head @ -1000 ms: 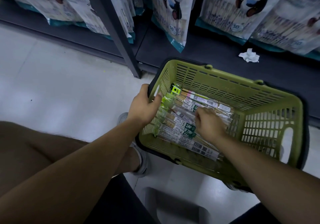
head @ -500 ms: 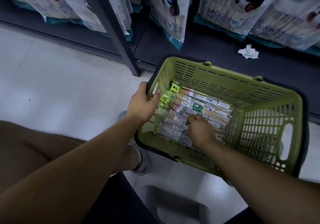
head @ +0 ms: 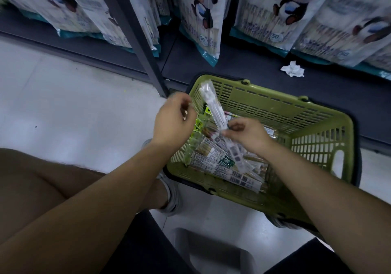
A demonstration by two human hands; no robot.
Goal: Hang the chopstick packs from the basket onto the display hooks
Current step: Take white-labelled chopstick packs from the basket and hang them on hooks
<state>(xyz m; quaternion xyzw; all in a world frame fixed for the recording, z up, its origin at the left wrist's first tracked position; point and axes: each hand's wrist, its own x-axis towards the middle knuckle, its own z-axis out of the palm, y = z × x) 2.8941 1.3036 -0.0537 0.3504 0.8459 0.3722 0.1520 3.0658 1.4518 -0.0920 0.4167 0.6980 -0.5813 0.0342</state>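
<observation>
just above basket, right hand pinching chopstick pack, left hand curled, empty

The number 50 sits in a small round spot near the bottom of the first panda bag. The second panda bag, to its right, shows 50 in the same kind of spot. The third panda bag has a 50 too, but tilted and fuzzy. The other words on these bags are too blurry to read.

In the basket, the chopstick packs have barcodes and little square codes. One has a green label with a white sign I cannot read. The clear pack pinched by the right hand has grey square codes, all blurred.
</observation>
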